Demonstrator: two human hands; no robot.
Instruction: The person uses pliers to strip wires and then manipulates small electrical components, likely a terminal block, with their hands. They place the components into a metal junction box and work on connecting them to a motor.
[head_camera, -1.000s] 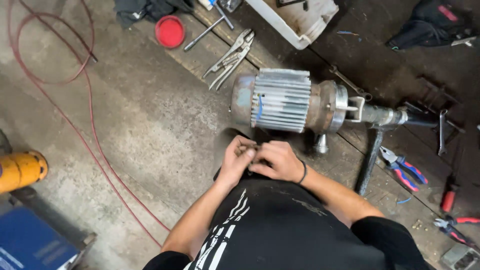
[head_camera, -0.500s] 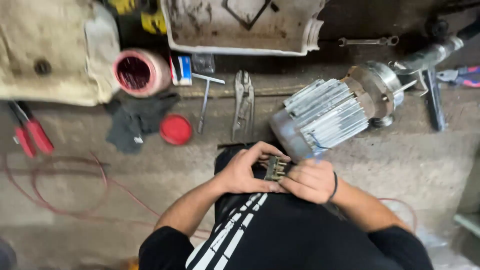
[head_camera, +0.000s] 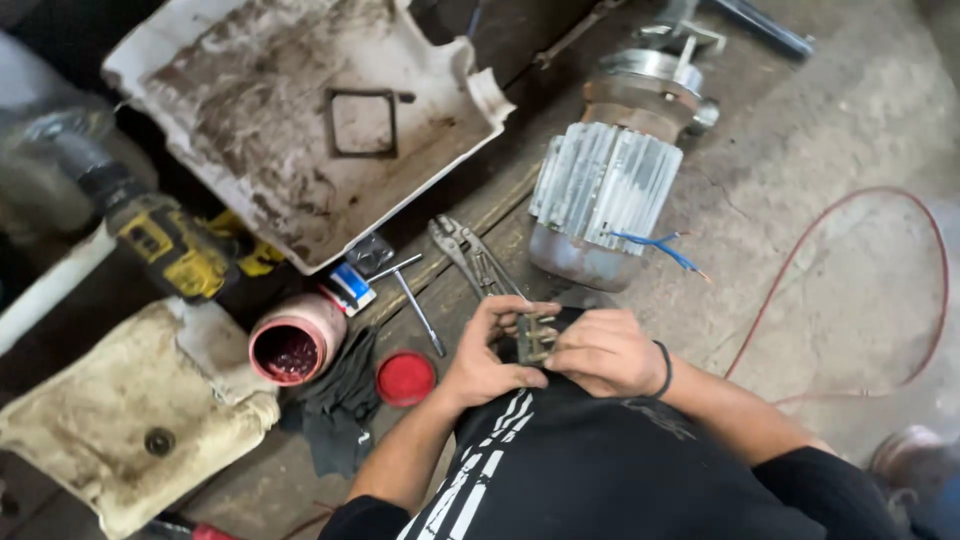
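A small dark part (head_camera: 535, 337), blocky with some metal pieces on it, sits between both hands, close in front of the person's chest and above the knees. The left hand (head_camera: 490, 350) wraps it from one side, thumb on top, and the right hand (head_camera: 600, 352) closes on it from the other side, so both hands are together and clamped on this part. Held so near, it is probably easier to see the fine details; what exactly the part is I cannot tell.

Just beyond the hands, locking pliers (head_camera: 470, 255) and a thin metal key (head_camera: 415, 300) lie on the floor (head_camera: 820, 150) within easy reach. Further ahead and to the right lies an electric motor (head_camera: 605, 190) with ribbed body, and two blue wires (head_camera: 655, 245) hang free from its near end. To the left of the hands are a red lid (head_camera: 405, 378), a dark rag (head_camera: 340, 410), and an open pink can (head_camera: 295, 345). Beyond these stand a yellow drill (head_camera: 170, 245) and a dirty white tray (head_camera: 300, 120).
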